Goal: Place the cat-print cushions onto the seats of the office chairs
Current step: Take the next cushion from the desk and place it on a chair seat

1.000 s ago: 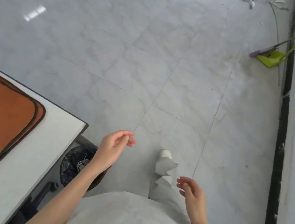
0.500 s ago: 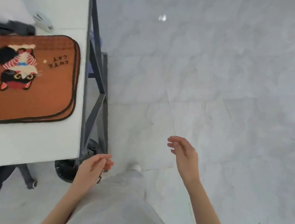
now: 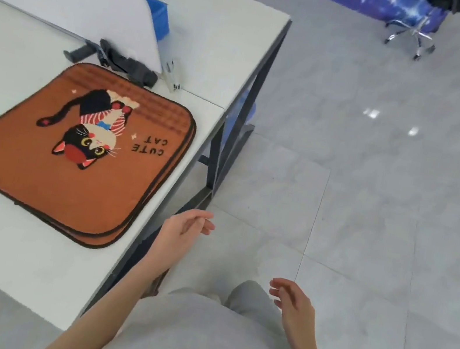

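Cushions lie stacked on the desk; none seated yet. Left hand and right hand hang loosely spread, empty.

Both hands (left, right) hang empty, fingers loosely curled.

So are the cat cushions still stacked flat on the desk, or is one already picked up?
Stacked flat on the desk: the cat cushions show layered edges. Left hand and right hand are empty.

"CUTE CAT", upside down, on the top orange cat-print cushion.
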`<state>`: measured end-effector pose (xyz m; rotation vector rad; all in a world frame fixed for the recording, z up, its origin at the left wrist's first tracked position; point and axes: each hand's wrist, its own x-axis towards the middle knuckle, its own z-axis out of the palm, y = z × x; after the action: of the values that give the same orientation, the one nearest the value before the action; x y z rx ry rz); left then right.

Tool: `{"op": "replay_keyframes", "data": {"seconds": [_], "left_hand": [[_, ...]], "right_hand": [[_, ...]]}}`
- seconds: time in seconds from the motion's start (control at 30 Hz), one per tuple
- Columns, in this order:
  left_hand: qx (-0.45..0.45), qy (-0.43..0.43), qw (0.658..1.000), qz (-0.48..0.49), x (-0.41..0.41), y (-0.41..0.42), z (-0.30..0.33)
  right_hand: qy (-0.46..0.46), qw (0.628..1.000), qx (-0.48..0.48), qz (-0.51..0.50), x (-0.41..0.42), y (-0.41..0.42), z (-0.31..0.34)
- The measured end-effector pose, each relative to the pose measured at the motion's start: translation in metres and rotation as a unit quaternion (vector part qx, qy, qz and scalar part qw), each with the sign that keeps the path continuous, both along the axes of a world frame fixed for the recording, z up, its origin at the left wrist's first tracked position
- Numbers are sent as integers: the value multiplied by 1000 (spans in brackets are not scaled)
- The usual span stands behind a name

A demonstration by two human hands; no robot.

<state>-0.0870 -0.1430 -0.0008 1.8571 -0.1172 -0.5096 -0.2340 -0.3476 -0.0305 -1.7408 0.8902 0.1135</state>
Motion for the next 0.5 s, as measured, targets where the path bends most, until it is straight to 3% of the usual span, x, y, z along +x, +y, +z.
{"op": "replay_keyframes", "data": {"seconds": [0.13,0.27,0.5], "left_hand": [[6,2,996,85,31,-23,2],[17,28,973,229,39,-36,-6],[-17,83,857,508,14,-55,-18]], "right_hand": [[13,995,-6,100,71,-47,-7],[20,970,-7,241,161,-80,-17],[-22,866,-5,500,317,-45,2]]}}
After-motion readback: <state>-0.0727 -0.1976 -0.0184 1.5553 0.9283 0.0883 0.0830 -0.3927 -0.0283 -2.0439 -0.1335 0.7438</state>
